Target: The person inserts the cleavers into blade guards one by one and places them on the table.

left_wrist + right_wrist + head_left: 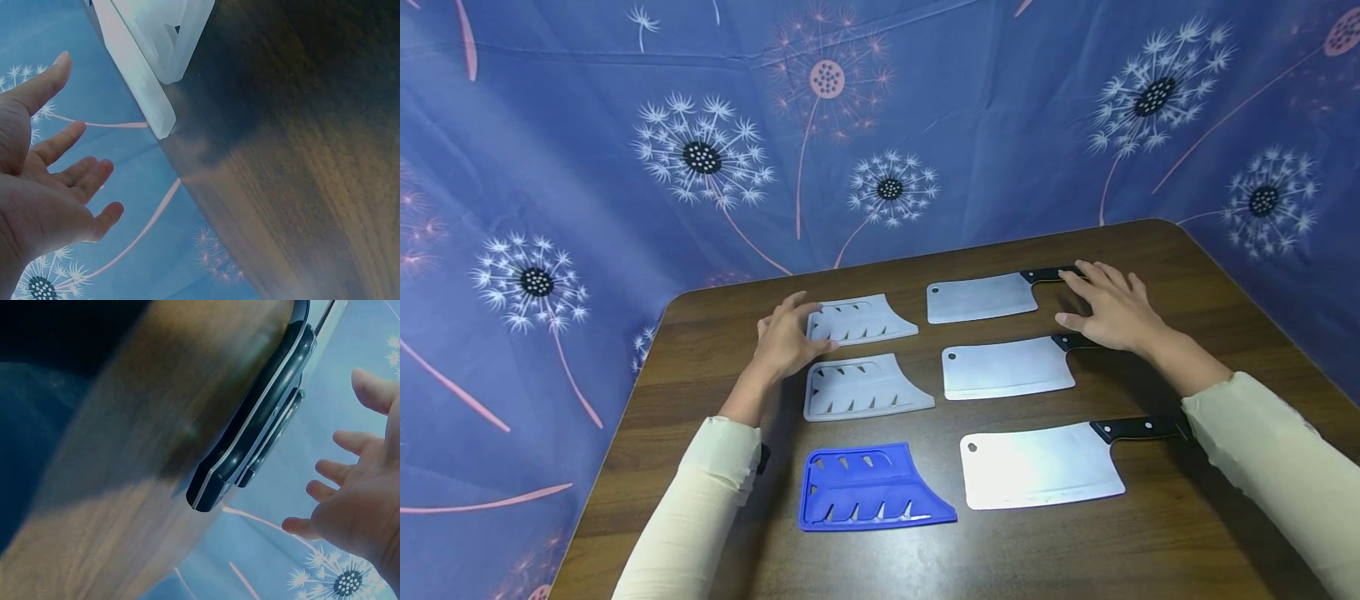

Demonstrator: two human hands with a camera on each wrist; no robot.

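Both my hands are out over the wooden table [1150,533] and neither holds anything. My left hand [786,337], centre-left in the head view, has its fingers spread loose, hovering at the left end of the far pale blade guard [859,320]. My right hand [1112,308], upper right, is open and flat above the black handle of the far cleaver [981,297]. Nothing is sheathed yet, I reckon: three bare cleavers line the right, three empty guards the left, the blue guard [871,487] nearest me. All three pairings are left.
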